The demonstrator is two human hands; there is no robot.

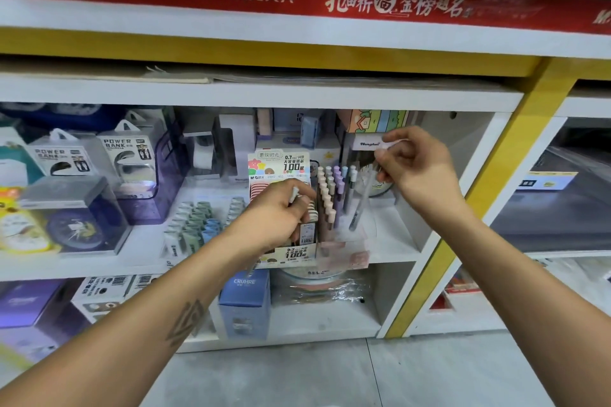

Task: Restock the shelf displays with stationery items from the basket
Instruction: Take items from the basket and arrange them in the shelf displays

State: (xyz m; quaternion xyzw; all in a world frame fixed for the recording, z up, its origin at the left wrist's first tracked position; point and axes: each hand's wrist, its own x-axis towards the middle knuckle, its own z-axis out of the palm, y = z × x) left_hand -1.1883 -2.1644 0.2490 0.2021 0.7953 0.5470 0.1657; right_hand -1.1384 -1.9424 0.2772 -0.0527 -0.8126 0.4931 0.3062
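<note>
A tiered pen display (332, 205) with pastel pens stands on the middle shelf (393, 241), next to a pencil-lead box display (281, 168). My left hand (277, 215) grips a small bundle of pens in front of the lead display, caps pointing up. My right hand (413, 168) pinches the top of a clear-barrelled pen (360, 205) whose tip slants down toward the display's right side. The basket is out of view.
Power bank boxes (127, 158) and a clear clock case (76, 218) fill the shelf's left. A second pen tray (195, 225) lies left of my left hand. A blue box (244, 301) sits on the lower shelf. A yellow post (479, 195) bounds the bay on the right.
</note>
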